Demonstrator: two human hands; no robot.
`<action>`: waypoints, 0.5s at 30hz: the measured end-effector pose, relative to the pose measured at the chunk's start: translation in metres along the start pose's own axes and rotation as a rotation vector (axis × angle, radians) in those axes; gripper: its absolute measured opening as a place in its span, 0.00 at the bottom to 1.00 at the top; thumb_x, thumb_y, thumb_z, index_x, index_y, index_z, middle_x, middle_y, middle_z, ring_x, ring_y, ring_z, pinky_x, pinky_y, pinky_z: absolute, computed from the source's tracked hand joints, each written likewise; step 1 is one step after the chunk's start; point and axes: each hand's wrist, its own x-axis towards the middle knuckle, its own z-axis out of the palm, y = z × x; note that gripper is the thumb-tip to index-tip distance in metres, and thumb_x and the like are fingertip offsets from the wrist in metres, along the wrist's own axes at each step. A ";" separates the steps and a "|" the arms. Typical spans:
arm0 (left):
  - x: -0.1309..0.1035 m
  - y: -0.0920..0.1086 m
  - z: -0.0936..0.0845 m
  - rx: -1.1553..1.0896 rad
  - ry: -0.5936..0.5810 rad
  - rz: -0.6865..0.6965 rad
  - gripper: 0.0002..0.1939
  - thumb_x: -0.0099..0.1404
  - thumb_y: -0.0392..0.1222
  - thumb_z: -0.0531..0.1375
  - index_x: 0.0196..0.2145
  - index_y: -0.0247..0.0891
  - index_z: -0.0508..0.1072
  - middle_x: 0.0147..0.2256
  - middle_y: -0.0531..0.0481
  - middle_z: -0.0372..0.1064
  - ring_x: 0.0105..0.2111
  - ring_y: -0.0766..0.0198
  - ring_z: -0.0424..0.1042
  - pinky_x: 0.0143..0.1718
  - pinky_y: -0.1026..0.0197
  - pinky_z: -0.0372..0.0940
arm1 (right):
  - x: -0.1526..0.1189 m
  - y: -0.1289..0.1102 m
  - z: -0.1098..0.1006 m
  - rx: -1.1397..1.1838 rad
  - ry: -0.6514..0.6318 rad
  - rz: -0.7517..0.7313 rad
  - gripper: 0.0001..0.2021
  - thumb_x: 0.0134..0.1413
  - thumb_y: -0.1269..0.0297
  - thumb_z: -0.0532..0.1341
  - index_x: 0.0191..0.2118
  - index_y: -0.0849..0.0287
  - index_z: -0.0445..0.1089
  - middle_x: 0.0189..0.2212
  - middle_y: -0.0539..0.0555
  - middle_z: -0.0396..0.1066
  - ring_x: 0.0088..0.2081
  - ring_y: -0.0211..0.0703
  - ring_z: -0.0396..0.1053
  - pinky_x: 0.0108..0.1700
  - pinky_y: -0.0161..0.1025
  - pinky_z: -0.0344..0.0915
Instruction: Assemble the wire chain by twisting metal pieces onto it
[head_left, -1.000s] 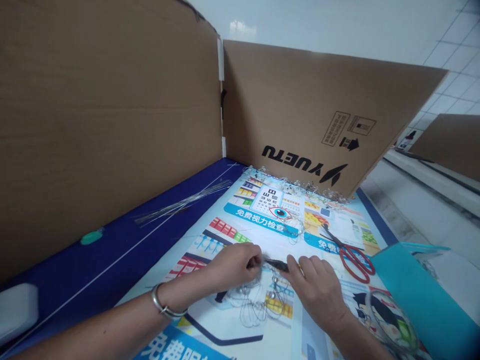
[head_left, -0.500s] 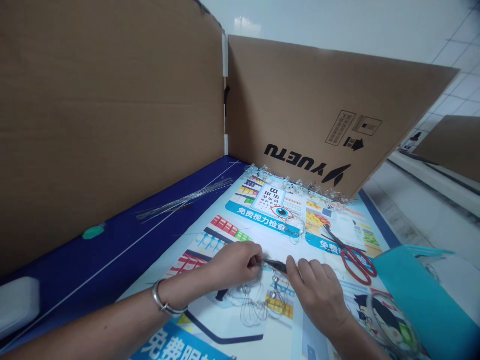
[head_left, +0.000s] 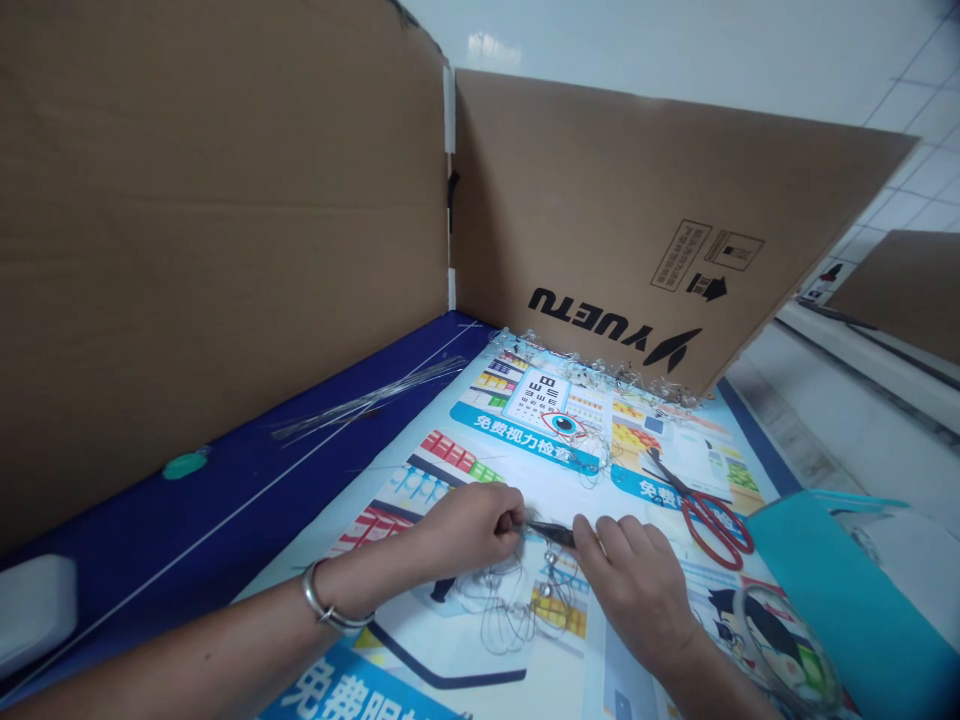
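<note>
My left hand (head_left: 484, 522) is closed in a pinch on thin wire, with a silver bangle on its wrist. Looped wire (head_left: 506, 618) with small clear pieces hangs below the fingers, over the printed poster. My right hand (head_left: 637, 575) is wrapped round a pair of dark pliers (head_left: 553, 531), whose jaws point left and reach the wire at the left fingertips. The exact spot the jaws grip is too small to make out. Red-handled scissors (head_left: 709, 518) lie on the poster, beyond my right hand.
Cardboard panels (head_left: 585, 220) stand at the back and left. Wire pieces (head_left: 600, 372) line the foot of the back panel. Straight wires (head_left: 371, 397) lie on the blue cloth. A teal sheet (head_left: 847, 590) and a clear round container (head_left: 787, 640) are at right, a white object (head_left: 37, 610) at left.
</note>
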 end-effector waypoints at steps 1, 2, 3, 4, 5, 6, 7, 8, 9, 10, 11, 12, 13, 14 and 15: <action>0.000 0.000 0.000 -0.003 -0.001 -0.001 0.07 0.52 0.35 0.55 0.30 0.39 0.71 0.25 0.53 0.69 0.24 0.66 0.64 0.24 0.68 0.53 | 0.001 0.000 0.001 0.022 0.003 0.025 0.12 0.55 0.66 0.57 0.46 0.60 0.66 0.29 0.54 0.64 0.31 0.42 0.57 0.33 0.42 0.49; 0.000 -0.001 0.000 -0.005 -0.001 0.001 0.07 0.52 0.35 0.55 0.30 0.39 0.71 0.25 0.53 0.69 0.24 0.66 0.64 0.24 0.67 0.53 | 0.002 -0.001 0.002 0.046 0.003 0.053 0.11 0.56 0.64 0.57 0.45 0.59 0.66 0.28 0.53 0.63 0.31 0.42 0.57 0.33 0.42 0.49; 0.000 -0.001 0.001 -0.008 0.000 0.005 0.07 0.52 0.35 0.55 0.30 0.39 0.71 0.25 0.54 0.69 0.24 0.66 0.64 0.25 0.67 0.53 | 0.003 -0.001 0.003 0.073 -0.001 0.082 0.10 0.56 0.62 0.57 0.43 0.58 0.67 0.27 0.53 0.63 0.31 0.42 0.56 0.33 0.41 0.48; -0.001 -0.002 0.001 -0.010 0.002 0.011 0.07 0.52 0.35 0.55 0.30 0.39 0.71 0.26 0.54 0.69 0.24 0.66 0.65 0.25 0.67 0.53 | 0.004 -0.001 0.004 0.101 -0.009 0.107 0.10 0.56 0.60 0.57 0.42 0.58 0.67 0.26 0.53 0.62 0.30 0.42 0.56 0.33 0.41 0.48; -0.001 -0.002 0.001 -0.014 0.004 0.015 0.06 0.52 0.35 0.55 0.30 0.40 0.71 0.26 0.54 0.69 0.25 0.66 0.65 0.25 0.67 0.54 | 0.005 -0.002 0.005 0.129 -0.021 0.131 0.10 0.56 0.58 0.57 0.40 0.57 0.68 0.26 0.52 0.62 0.30 0.42 0.56 0.33 0.41 0.48; -0.001 -0.002 0.001 -0.020 0.007 0.017 0.06 0.53 0.36 0.55 0.30 0.40 0.70 0.26 0.54 0.68 0.25 0.67 0.64 0.26 0.67 0.54 | 0.005 -0.002 0.005 0.155 -0.037 0.152 0.10 0.56 0.58 0.56 0.39 0.57 0.68 0.26 0.52 0.62 0.30 0.42 0.56 0.33 0.40 0.48; -0.001 -0.002 0.001 -0.032 0.007 0.015 0.06 0.53 0.36 0.55 0.31 0.40 0.70 0.26 0.54 0.68 0.25 0.67 0.64 0.26 0.68 0.54 | 0.006 -0.002 0.006 0.179 -0.056 0.169 0.10 0.56 0.58 0.56 0.38 0.57 0.68 0.25 0.52 0.61 0.31 0.42 0.56 0.33 0.40 0.48; -0.002 -0.002 0.001 -0.050 0.007 0.009 0.06 0.53 0.36 0.55 0.32 0.40 0.69 0.26 0.55 0.68 0.25 0.67 0.64 0.25 0.68 0.53 | 0.006 -0.002 0.007 0.200 -0.073 0.183 0.09 0.56 0.58 0.56 0.37 0.57 0.68 0.25 0.52 0.61 0.31 0.42 0.57 0.33 0.40 0.48; -0.002 -0.001 0.000 -0.070 0.011 0.001 0.07 0.54 0.36 0.56 0.33 0.40 0.68 0.26 0.56 0.67 0.24 0.68 0.63 0.25 0.68 0.53 | 0.006 -0.002 0.007 0.218 -0.084 0.195 0.09 0.56 0.58 0.56 0.36 0.57 0.68 0.25 0.52 0.61 0.31 0.42 0.57 0.33 0.39 0.48; -0.002 0.000 -0.001 -0.087 0.020 -0.003 0.07 0.54 0.36 0.56 0.33 0.40 0.67 0.25 0.56 0.66 0.24 0.68 0.62 0.24 0.68 0.53 | 0.006 -0.002 0.008 0.232 -0.092 0.205 0.09 0.56 0.58 0.57 0.36 0.57 0.68 0.25 0.52 0.61 0.31 0.42 0.57 0.33 0.39 0.48; -0.003 0.001 -0.002 -0.101 0.035 0.000 0.08 0.54 0.35 0.56 0.34 0.40 0.66 0.25 0.57 0.65 0.24 0.68 0.61 0.24 0.69 0.53 | 0.005 -0.002 0.008 0.243 -0.096 0.213 0.08 0.56 0.58 0.57 0.35 0.57 0.68 0.25 0.52 0.61 0.31 0.42 0.57 0.33 0.39 0.48; -0.003 0.002 -0.003 -0.112 0.055 0.014 0.08 0.54 0.35 0.56 0.34 0.40 0.65 0.26 0.57 0.64 0.24 0.69 0.60 0.24 0.69 0.53 | 0.005 -0.002 0.009 0.249 -0.096 0.217 0.08 0.56 0.58 0.57 0.35 0.57 0.68 0.25 0.52 0.61 0.31 0.42 0.57 0.33 0.39 0.48; -0.004 0.002 -0.004 -0.119 0.076 0.036 0.08 0.54 0.34 0.57 0.34 0.40 0.65 0.27 0.56 0.63 0.24 0.69 0.60 0.25 0.69 0.53 | 0.004 -0.001 0.009 0.251 -0.095 0.218 0.08 0.56 0.58 0.57 0.34 0.57 0.68 0.25 0.52 0.61 0.31 0.42 0.57 0.33 0.39 0.48; -0.004 0.003 -0.005 -0.124 0.095 0.064 0.07 0.54 0.34 0.57 0.33 0.39 0.65 0.28 0.56 0.62 0.25 0.69 0.60 0.26 0.68 0.54 | 0.004 -0.001 0.009 0.252 -0.093 0.217 0.08 0.56 0.58 0.57 0.34 0.57 0.68 0.25 0.52 0.61 0.31 0.42 0.57 0.33 0.39 0.48; -0.004 0.003 -0.005 -0.131 0.107 0.093 0.07 0.55 0.33 0.57 0.33 0.39 0.66 0.29 0.55 0.62 0.25 0.69 0.60 0.27 0.68 0.55 | 0.004 -0.001 0.009 0.251 -0.090 0.214 0.08 0.56 0.58 0.57 0.34 0.57 0.67 0.25 0.52 0.61 0.31 0.42 0.57 0.33 0.38 0.48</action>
